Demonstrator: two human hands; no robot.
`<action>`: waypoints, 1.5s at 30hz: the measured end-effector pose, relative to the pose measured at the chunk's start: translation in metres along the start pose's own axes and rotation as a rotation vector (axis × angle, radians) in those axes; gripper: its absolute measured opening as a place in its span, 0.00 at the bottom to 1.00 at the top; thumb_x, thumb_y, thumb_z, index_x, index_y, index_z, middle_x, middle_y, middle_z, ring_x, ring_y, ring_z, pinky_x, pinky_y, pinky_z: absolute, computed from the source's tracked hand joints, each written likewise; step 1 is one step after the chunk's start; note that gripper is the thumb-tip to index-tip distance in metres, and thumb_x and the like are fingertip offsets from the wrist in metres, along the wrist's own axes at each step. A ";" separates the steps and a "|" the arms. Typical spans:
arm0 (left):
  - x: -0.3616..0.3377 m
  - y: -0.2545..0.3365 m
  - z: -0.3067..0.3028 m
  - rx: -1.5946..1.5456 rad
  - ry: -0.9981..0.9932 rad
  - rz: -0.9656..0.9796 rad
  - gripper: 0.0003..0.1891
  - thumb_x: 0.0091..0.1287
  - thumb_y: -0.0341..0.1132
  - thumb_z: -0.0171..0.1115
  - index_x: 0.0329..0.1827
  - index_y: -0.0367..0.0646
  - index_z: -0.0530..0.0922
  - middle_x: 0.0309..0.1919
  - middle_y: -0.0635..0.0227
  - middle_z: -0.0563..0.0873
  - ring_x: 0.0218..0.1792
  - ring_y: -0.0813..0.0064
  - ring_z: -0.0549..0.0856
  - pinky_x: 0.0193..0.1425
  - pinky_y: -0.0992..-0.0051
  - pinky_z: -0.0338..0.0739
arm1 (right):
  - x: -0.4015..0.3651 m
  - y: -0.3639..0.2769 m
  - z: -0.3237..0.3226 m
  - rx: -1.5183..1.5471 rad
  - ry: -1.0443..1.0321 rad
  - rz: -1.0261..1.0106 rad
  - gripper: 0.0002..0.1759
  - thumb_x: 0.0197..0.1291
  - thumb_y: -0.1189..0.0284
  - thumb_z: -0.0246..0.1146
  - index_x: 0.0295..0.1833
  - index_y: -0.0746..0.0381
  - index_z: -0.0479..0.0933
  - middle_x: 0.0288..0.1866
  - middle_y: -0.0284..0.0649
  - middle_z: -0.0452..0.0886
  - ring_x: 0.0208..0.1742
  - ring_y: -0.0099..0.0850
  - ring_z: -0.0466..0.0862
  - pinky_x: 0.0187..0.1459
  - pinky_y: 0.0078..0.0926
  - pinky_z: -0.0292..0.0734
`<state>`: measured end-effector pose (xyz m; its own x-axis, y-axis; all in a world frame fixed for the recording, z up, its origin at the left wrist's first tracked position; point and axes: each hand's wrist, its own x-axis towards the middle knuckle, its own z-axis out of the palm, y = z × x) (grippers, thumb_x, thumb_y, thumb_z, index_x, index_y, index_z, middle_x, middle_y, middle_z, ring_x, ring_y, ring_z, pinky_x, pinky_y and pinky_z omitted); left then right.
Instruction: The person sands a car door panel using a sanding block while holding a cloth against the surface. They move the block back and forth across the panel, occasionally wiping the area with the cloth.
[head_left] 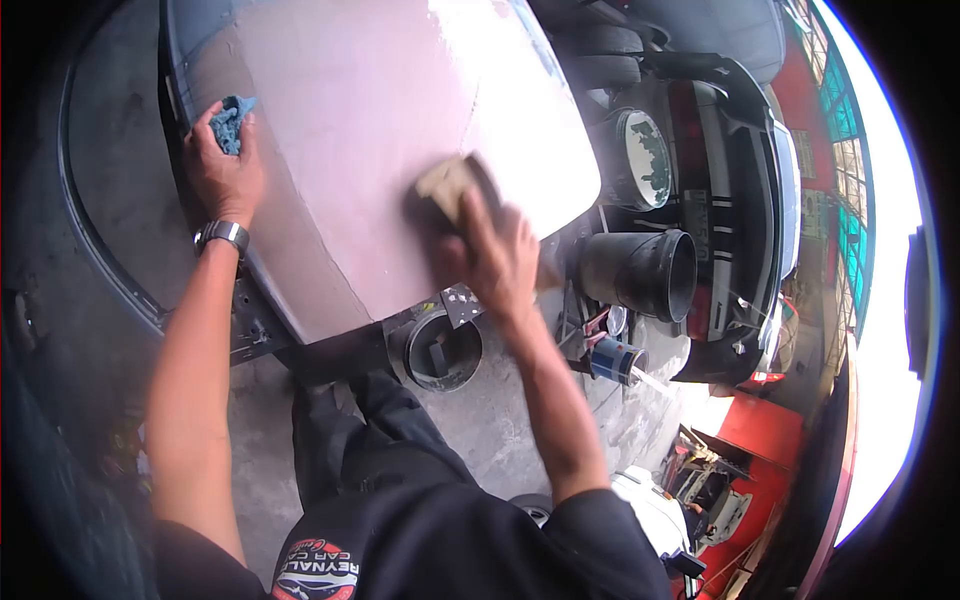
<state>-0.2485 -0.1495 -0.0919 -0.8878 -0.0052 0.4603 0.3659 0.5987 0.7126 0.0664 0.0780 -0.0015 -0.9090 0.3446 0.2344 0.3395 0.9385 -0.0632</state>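
Note:
A large car body panel (340, 150), coated in dull pinkish filler or primer with a paler white area, lies in front of me. At its left edge, my left hand (225, 170) is closed around a crumpled blue cloth (232, 122) and rests by the rim. Over the panel's right half, my right hand (495, 250) grips a tan sanding block (448, 186), which lies against the surface. Motion blurs this hand and the block. The block's underside is hidden.
Right of the panel are an open white-rimmed bucket (645, 160), a black bucket (640, 275) and a blue can (617, 361). A round container (442, 350) sits below the panel. A dark car (720, 220) stands farther right.

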 end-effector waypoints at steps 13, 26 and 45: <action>0.000 -0.003 0.000 -0.025 -0.011 0.010 0.25 0.76 0.49 0.75 0.70 0.49 0.82 0.61 0.52 0.86 0.63 0.49 0.85 0.68 0.53 0.80 | -0.017 0.004 -0.008 -0.016 -0.006 0.018 0.43 0.71 0.44 0.72 0.88 0.42 0.72 0.62 0.56 0.76 0.55 0.56 0.82 0.51 0.55 0.78; 0.001 0.003 -0.002 0.048 0.028 0.046 0.24 0.75 0.48 0.76 0.68 0.48 0.82 0.60 0.54 0.88 0.61 0.48 0.86 0.66 0.52 0.82 | 0.156 0.125 0.026 -0.034 -0.003 0.176 0.32 0.80 0.47 0.67 0.83 0.44 0.76 0.59 0.62 0.81 0.60 0.62 0.84 0.58 0.60 0.84; 0.002 0.022 -0.016 0.012 -0.042 -0.001 0.23 0.74 0.41 0.76 0.68 0.44 0.81 0.60 0.51 0.87 0.63 0.46 0.84 0.69 0.50 0.79 | 0.150 0.085 0.019 0.011 -0.019 0.192 0.34 0.78 0.49 0.68 0.85 0.44 0.73 0.64 0.60 0.79 0.63 0.59 0.81 0.58 0.58 0.80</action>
<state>-0.2379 -0.1489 -0.0663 -0.8990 0.0279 0.4370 0.3623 0.6080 0.7064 -0.0458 0.2103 0.0103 -0.8325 0.5173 0.1983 0.5043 0.8558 -0.1152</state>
